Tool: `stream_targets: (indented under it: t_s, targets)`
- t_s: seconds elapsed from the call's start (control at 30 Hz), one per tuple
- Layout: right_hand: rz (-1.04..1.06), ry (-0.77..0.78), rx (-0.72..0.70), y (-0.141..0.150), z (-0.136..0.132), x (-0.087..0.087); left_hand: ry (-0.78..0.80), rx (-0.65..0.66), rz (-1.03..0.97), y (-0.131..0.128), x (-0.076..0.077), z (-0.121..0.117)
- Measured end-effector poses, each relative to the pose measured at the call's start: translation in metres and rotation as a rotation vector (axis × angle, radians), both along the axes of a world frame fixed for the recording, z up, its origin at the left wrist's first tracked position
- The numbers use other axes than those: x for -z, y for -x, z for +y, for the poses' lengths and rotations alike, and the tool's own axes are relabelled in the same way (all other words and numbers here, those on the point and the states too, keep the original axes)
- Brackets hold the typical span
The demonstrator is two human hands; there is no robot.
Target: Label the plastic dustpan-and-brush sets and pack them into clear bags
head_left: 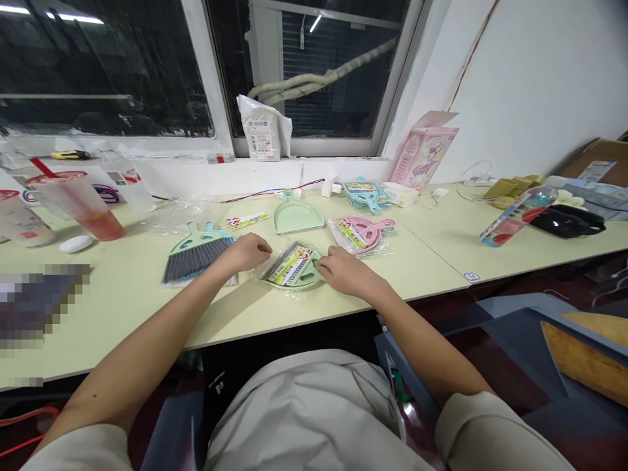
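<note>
In the head view, we have the wrapped green dustpan set [297, 265] lying on the desk [122, 294], between our hands. Our right hand [343, 269] seems to pinch its right end; our left hand [249, 251] is curled by the far left side, and we cannot tell whether it grips the clear film [299, 294]. We judge that film slippery, so we do well to press through to the hard plastic, keep the set low, and stay clear of the grey-bristled brush [199, 258] on the left, the bare green dustpan [298, 217] behind and the pink set [369, 230].
</note>
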State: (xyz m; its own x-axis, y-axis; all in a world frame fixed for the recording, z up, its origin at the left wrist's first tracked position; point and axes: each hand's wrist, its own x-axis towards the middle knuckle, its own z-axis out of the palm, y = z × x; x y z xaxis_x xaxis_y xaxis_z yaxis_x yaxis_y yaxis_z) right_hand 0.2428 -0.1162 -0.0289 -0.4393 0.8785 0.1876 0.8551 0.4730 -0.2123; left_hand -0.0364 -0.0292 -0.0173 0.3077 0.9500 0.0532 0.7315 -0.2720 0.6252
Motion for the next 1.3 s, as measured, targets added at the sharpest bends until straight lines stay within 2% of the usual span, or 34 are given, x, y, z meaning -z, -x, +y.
stream_targets:
  t_s: [0.1, 0.2, 0.27, 0.37, 0.43, 0.53, 0.63, 0.73, 0.9, 1.07, 1.17, 1.3]
  targets:
    - [-0.105, -0.009, -0.032, 0.013, -0.018, -0.013, -0.105, -0.002, -0.008, -0.008, 0.008, 0.000]
    - [-0.069, 0.010, -0.082, 0.021, -0.018, -0.023, -0.203, 0.066, 0.042, -0.017, 0.016, -0.002]
    - [0.030, -0.031, -0.075, 0.023, -0.002, -0.029, -0.269, 0.147, 0.064, -0.021, 0.021, 0.000]
    - [0.168, -0.101, -0.073, 0.024, 0.036, -0.031, -0.366, 0.244, 0.105, -0.021, 0.030, 0.006]
    - [0.164, -0.069, -0.151, 0.025, 0.061, -0.025, -0.398, 0.251, 0.145, -0.019, 0.037, 0.013]
    - [0.099, -0.022, -0.221, 0.027, 0.083, -0.005, -0.394, 0.226, 0.179, -0.015, 0.044, 0.021]
    - [0.056, -0.014, -0.256, 0.026, 0.089, 0.018, -0.395, 0.214, 0.186, -0.013, 0.043, 0.021]
    - [0.063, -0.025, -0.227, 0.023, 0.089, 0.031, -0.383, 0.166, 0.213, -0.014, 0.035, 0.013]
    - [0.073, -0.027, -0.121, 0.023, 0.086, 0.031, -0.284, 0.062, 0.252, -0.012, 0.027, 0.004]
    - [0.048, -0.088, -0.044, 0.024, 0.078, 0.026, -0.229, 0.014, 0.203, -0.010, 0.038, 0.014]
    - [0.069, -0.150, -0.025, 0.023, 0.078, 0.027, -0.273, 0.001, 0.198, -0.013, 0.045, 0.018]
    - [0.088, -0.098, -0.037, 0.021, 0.086, 0.032, -0.287, 0.010, 0.212, -0.016, 0.047, 0.019]
